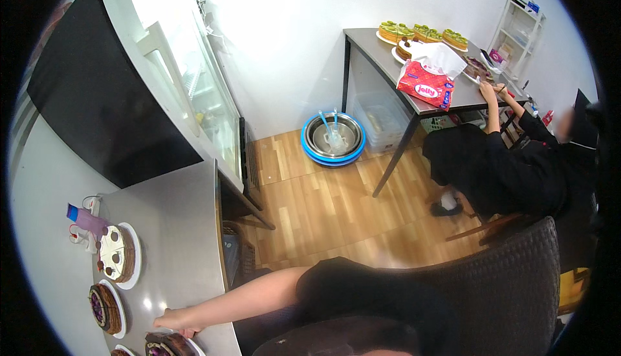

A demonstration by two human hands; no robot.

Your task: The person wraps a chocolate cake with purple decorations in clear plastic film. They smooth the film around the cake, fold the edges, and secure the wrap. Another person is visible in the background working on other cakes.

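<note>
My right hand [177, 321] reaches in at the lower left, its fingers curled at the edge of a chocolate-sided cake [167, 344] on a white plate [198, 347]. Whether the fingers grip the plate, the cake's edge or something thin is hidden. My left hand is out of view; only a strip of skin shows at the bottom edge. Beside the nearest cake stands another dark layered cake [112, 310] with purple topping. Farther up is a white-topped cake [116, 254] with chocolate balls, cut into slices. Part of one more cake [120, 352] shows at the bottom.
The cakes stand on a steel table [170, 215] with a purple bottle [87, 221]. A glass-door fridge [213, 113] is beyond. Basins [333, 137] sit on the floor. A co-worker in black [504, 176] handles a cake at another table [373, 55] holding tissues [427, 84].
</note>
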